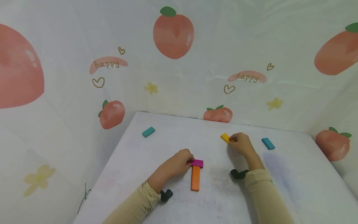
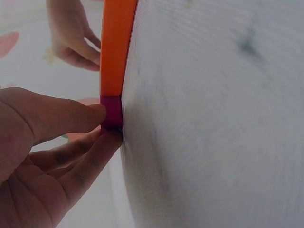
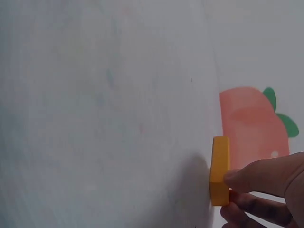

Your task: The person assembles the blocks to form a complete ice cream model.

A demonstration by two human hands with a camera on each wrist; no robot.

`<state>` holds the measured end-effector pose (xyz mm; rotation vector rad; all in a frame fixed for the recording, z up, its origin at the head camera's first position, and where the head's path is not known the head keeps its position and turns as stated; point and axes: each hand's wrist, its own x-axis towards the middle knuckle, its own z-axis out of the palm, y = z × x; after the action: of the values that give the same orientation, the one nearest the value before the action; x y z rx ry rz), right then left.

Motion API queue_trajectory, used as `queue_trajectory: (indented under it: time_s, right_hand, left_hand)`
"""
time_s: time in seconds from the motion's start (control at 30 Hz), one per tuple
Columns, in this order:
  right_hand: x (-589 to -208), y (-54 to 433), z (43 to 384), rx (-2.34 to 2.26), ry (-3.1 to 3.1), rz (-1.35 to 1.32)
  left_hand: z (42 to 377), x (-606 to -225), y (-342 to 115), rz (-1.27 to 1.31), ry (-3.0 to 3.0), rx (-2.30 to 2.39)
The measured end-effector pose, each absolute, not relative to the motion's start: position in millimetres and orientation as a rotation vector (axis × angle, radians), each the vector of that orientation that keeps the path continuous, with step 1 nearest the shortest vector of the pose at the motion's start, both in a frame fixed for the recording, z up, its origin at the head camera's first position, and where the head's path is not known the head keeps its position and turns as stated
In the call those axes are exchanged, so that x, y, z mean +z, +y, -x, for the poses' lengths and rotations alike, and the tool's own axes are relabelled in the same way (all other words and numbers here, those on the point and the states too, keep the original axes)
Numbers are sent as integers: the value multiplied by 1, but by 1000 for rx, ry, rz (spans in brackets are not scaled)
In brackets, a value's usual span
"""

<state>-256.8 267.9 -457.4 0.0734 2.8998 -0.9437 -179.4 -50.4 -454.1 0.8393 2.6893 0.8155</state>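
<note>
On the white table an orange block (image 1: 195,179) lies lengthwise, and a magenta block (image 1: 198,163) lies crosswise against its far end. My left hand (image 1: 179,163) pinches the left end of the magenta block between thumb and finger. In the left wrist view, the magenta block (image 2: 112,112) shows at the thumb tip, touching the orange block (image 2: 115,47). Farther back, my right hand (image 1: 241,143) pinches the near end of a yellow block (image 1: 225,137). The thumb presses one side of the yellow block (image 3: 220,166) in the right wrist view, with other fingers partly hidden behind it.
A teal block (image 1: 148,132) lies at the back left of the table (image 1: 212,205). Another blue-teal block (image 1: 268,143) is right of my right hand. Black wrist devices (image 1: 237,174) sit under both wrists. A fruit-printed cloth (image 1: 195,81) hangs behind the table.
</note>
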Motion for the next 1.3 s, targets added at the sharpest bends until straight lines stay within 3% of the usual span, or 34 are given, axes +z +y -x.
queue_trajectory:
  time_s: [0.4, 1.3]
  right_hand:
    - [-461, 232, 249, -899, 2929, 249]
    - [-456, 177, 220, -885, 2732, 659]
  left_hand:
    - [180, -455, -49, -799, 2690, 788]
    - [181, -457, -52, -834, 2717, 790]
